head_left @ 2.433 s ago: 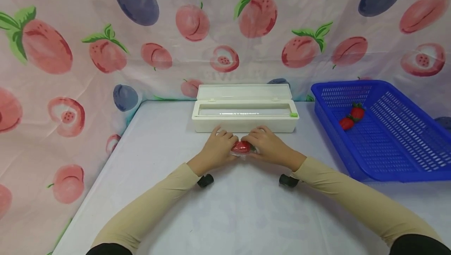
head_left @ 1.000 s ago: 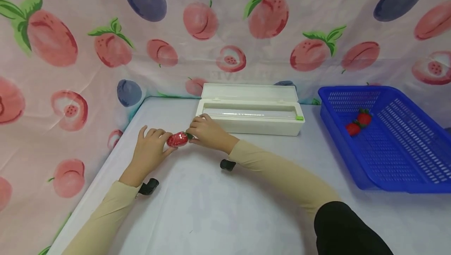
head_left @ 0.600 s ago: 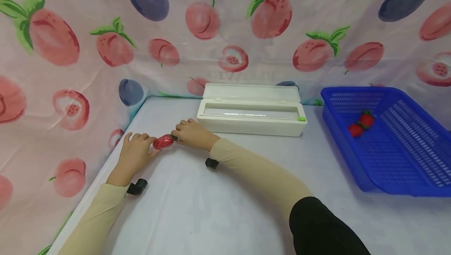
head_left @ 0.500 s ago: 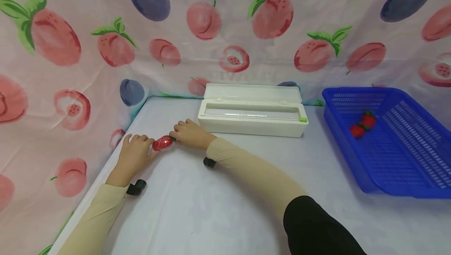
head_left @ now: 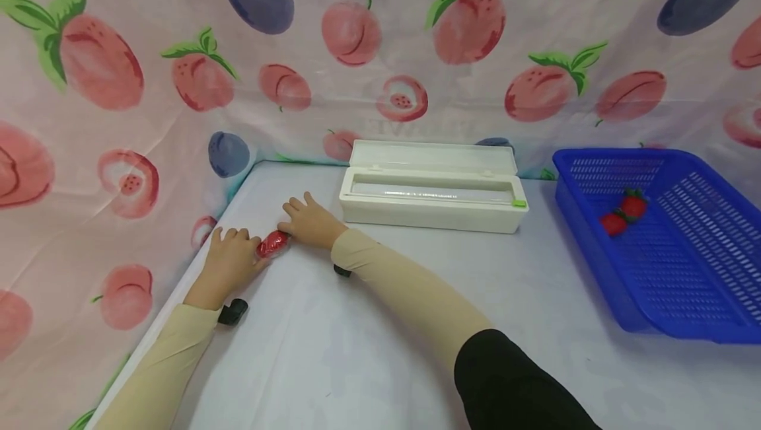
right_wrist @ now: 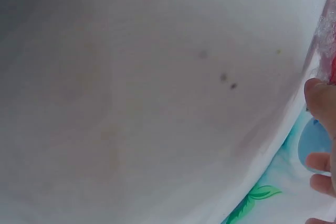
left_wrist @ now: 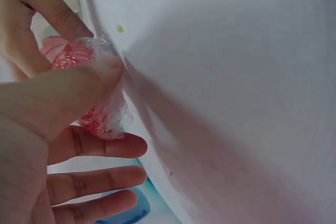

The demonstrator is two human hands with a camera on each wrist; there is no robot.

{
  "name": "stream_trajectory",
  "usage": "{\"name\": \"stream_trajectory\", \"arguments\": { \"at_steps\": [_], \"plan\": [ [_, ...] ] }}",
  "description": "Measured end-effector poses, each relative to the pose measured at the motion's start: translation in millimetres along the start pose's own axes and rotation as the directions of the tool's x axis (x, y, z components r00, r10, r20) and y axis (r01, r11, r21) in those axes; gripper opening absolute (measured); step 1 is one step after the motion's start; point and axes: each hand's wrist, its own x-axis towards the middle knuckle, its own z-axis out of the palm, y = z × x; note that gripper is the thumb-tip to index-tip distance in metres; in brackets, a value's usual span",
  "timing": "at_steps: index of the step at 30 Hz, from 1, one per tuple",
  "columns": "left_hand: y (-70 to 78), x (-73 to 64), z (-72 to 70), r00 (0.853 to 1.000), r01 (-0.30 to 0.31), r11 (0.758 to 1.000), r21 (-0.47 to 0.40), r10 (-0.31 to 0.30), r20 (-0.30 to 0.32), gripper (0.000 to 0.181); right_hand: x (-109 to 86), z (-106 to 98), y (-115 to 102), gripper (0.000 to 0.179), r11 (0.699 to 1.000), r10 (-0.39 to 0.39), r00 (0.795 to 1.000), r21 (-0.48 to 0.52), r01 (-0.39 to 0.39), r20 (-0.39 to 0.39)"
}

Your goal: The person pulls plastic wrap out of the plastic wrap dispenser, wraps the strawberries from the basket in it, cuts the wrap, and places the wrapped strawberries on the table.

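A red strawberry (head_left: 273,244) wrapped in clear cling film is between my two hands near the left side of the table. My left hand (head_left: 228,265) pinches it between thumb and index finger, the other fingers spread apart in the left wrist view. My right hand (head_left: 312,222) pinches the far end of the same strawberry, its remaining fingers raised. Crinkled film (left_wrist: 113,111) sticks out past my left thumb. Only a sliver of the red fruit (right_wrist: 333,69) shows at the right wrist view's edge, by the right thumb. The strawberry's leaves are hidden.
A white cling film dispenser (head_left: 431,214) with its lid (head_left: 434,156) up stands at the back of the table (head_left: 357,364). At right is a blue plastic basket (head_left: 684,271) with two unwrapped strawberries (head_left: 633,205) in it. A fruit-print cloth (head_left: 357,100) hangs behind.
Both hands have carried the wrapped strawberry from in front of the dispenser to the left. Its green leaves, visible half a second ago, no longer show. The head view has shifted slightly.
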Motion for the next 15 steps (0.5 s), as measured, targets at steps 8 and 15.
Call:
{"name": "stream_trajectory", "arguments": {
  "at_steps": [8,15],
  "plan": [
    [-3.2,-1.7,-2.4,0.997,0.035,0.999,-0.023,-0.033,0.073,0.047,-0.1,0.5,-0.9,0.045,0.999,0.046,0.998,0.018,-0.047,0.051],
    [-2.9,-1.5,-5.0,0.990,0.066,0.997,-0.035,-0.061,0.126,0.053,-0.6,-0.1,-0.4,0.058,0.996,0.070,0.992,0.056,-0.076,0.103]
  ]
}}
